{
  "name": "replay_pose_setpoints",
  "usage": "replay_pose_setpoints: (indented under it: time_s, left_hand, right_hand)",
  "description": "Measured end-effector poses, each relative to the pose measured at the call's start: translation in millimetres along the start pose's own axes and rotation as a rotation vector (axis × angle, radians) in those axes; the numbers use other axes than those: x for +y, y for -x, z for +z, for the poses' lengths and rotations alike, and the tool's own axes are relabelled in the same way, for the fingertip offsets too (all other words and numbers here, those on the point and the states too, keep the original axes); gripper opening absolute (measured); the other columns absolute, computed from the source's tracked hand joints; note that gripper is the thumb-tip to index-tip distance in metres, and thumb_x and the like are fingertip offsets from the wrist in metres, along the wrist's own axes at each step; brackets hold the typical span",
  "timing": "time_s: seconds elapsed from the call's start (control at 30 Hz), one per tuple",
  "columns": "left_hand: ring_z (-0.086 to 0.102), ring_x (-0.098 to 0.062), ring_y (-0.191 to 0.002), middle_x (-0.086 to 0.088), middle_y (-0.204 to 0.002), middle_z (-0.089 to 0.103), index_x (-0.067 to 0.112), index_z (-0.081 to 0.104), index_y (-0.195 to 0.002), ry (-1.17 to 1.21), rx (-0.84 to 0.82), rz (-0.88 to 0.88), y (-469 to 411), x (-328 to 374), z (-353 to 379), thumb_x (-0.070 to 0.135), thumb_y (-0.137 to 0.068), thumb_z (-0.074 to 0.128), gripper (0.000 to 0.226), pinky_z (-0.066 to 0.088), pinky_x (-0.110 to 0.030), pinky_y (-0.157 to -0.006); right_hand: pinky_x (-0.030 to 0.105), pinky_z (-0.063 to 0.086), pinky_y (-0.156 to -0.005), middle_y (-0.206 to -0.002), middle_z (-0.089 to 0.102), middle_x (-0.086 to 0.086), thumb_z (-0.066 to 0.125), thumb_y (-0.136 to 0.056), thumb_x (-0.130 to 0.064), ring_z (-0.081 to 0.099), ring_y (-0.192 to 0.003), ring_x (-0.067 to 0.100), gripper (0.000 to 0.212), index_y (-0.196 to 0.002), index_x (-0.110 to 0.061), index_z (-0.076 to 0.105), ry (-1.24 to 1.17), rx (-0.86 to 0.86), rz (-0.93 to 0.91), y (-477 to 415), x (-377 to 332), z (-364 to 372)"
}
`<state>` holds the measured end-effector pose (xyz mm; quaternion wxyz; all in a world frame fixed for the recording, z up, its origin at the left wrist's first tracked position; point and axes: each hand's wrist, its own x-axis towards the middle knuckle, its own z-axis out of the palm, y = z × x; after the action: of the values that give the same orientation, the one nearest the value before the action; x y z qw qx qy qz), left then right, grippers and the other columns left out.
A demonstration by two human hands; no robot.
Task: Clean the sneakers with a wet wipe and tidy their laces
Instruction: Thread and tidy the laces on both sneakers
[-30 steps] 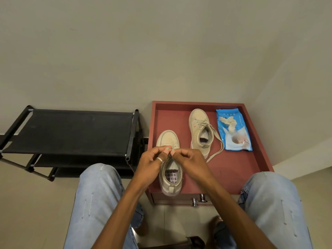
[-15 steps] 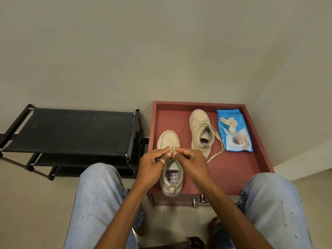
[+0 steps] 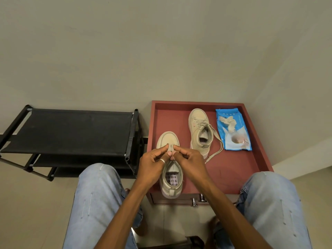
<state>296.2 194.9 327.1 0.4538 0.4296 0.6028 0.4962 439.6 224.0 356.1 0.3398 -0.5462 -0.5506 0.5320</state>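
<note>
Two beige sneakers lie on a red tray-like table top (image 3: 231, 169). The near sneaker (image 3: 170, 184) points away from me with its heel at the table's front edge. Over its tongue, my left hand (image 3: 152, 164) and my right hand (image 3: 188, 162) meet, and each pinches the laces of the near sneaker (image 3: 171, 150) between thumb and fingertips. The far sneaker (image 3: 199, 130) lies further back, its loose lace (image 3: 215, 150) trailing to the right over the table. A blue wet wipe pack (image 3: 233, 130) lies at the back right with a crumpled wipe on it.
A black shoe rack (image 3: 71, 132) stands to the left of the table. My knees in light jeans flank the table's front. Two metal drawer knobs (image 3: 197, 200) stick out below the front edge. Walls close in behind and to the right.
Both hands have shifted slightly forward along the near sneaker, keeping their pinch on its laces. The far sneaker and the wipe pack have not moved.
</note>
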Motion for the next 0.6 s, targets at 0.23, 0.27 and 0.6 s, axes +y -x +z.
replay_pose_setpoints:
  time_s: [0.23,0.27,0.6]
  left_hand:
    - [0.065,0.008,-0.108,0.019,-0.114,0.070,0.023,0.066,-0.128,-0.030,-0.016,0.010,0.0,1.5,-1.1,0.017,-0.098,0.066,0.031,0.051,-0.009,-0.086]
    - [0.064,0.009,-0.109,0.021,-0.113,0.069,0.024,0.065,-0.130,-0.038,-0.023,0.011,-0.2,1.4,-1.7,0.017,-0.098,0.065,0.032,0.050,-0.008,-0.087]
    - [0.063,0.010,-0.111,0.016,-0.121,0.068,0.020,0.065,-0.131,-0.037,-0.034,0.024,-1.4,0.4,-3.4,0.015,-0.096,0.068,0.036,0.051,-0.011,-0.090]
  right_hand:
    - [0.028,0.053,-0.092,-0.084,0.076,-0.007,0.062,-0.092,-0.015,0.071,-0.090,0.005,0.038,-0.129,-0.021,0.062,0.040,-0.026,0.011,0.3,0.1,-0.1]
    - [0.025,0.054,-0.088,-0.083,0.076,-0.005,0.060,-0.091,-0.012,0.071,-0.088,0.006,0.041,-0.131,-0.021,0.060,0.052,-0.032,0.009,0.0,-0.3,-0.1]
    - [0.035,0.054,-0.094,-0.086,0.076,-0.010,0.061,-0.092,-0.015,0.071,-0.091,0.008,0.040,-0.132,-0.023,0.060,0.044,-0.038,0.025,0.6,-0.2,-1.3]
